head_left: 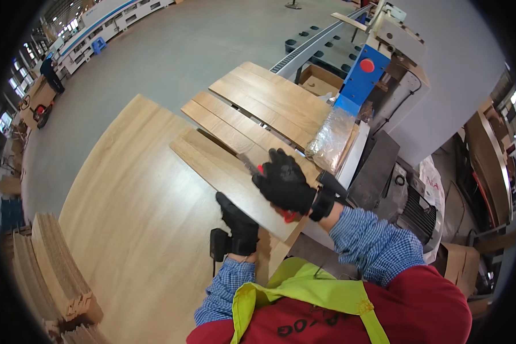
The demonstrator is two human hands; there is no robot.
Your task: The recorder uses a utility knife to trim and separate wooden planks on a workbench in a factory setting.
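Red-handled tool (250, 164), gripped in your right hand (286, 182), may scratch the board (221, 169) if your left hand (240, 228), grip unclear, slips.

Right gloved hand (286, 182) covers most of red-handled tool (249, 164), exact kind unclear; left gloved hand (239, 229): most fingers out of sight by narrow board's (230, 176) edge, can't tell if tucked under. Large wood-grain panel (126, 200) partly hidden by left sleeve (226, 286), lower end cut off. Particleboard stack (57, 269) runs into dark rim. Cardboard box (327, 71) partly blocked, contents unclear. Far worker (51, 74) too small for detail. White sack (433, 178) partly behind motor (415, 215). Red shirt (424, 304) cut by lower edge
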